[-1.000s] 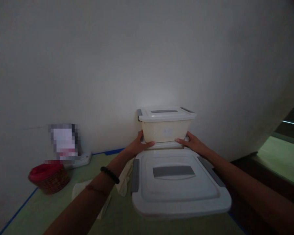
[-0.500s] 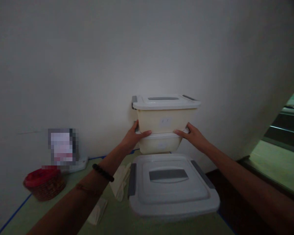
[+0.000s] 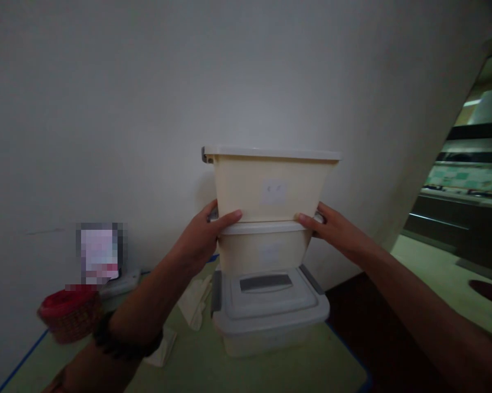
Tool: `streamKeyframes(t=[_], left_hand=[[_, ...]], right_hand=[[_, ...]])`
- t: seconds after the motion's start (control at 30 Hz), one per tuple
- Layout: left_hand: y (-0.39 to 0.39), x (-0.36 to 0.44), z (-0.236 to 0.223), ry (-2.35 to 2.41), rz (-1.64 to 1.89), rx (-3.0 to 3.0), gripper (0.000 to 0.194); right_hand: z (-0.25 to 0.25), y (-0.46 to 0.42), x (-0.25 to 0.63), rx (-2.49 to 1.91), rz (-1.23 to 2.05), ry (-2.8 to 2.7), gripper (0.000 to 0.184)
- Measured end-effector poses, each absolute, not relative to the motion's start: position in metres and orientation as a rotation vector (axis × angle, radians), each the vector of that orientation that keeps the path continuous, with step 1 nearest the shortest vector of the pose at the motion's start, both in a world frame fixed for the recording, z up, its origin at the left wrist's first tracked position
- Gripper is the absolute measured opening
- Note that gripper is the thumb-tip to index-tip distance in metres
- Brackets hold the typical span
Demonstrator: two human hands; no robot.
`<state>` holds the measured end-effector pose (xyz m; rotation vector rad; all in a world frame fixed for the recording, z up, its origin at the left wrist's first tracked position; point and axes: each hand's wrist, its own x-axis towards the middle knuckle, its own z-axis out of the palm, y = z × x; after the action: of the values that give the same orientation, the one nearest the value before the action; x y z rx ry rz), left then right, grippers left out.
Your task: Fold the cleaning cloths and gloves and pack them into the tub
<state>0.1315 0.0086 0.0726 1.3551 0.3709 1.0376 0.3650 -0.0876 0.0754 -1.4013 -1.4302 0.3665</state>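
Below open wall (image 3: 249, 71), left hand (image 3: 199, 233) and right hand (image 3: 333, 226) curl fingers round lid edges of the middle box (image 3: 248, 254).

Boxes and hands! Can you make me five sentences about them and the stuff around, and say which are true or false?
1. The left hand and right hand hold two stacked boxes from opposite sides. True.
2. The upper box has no lid. False: the upper box has a white lid.
3. The basket is blue. False: it is a red basket.
4. A dark bracelet is on the left arm. True.
5. A third box stands on the table. True.
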Motion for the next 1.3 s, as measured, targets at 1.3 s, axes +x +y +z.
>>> streamKeyframes(t=[1.3], left_hand=[[0.047, 0.164, -0.090, 0.691, 1.462, 1.945, 0.080]], right_hand=[[-0.071, -0.033, 0.391, -1.627, 0.105, -1.333, 0.057]])
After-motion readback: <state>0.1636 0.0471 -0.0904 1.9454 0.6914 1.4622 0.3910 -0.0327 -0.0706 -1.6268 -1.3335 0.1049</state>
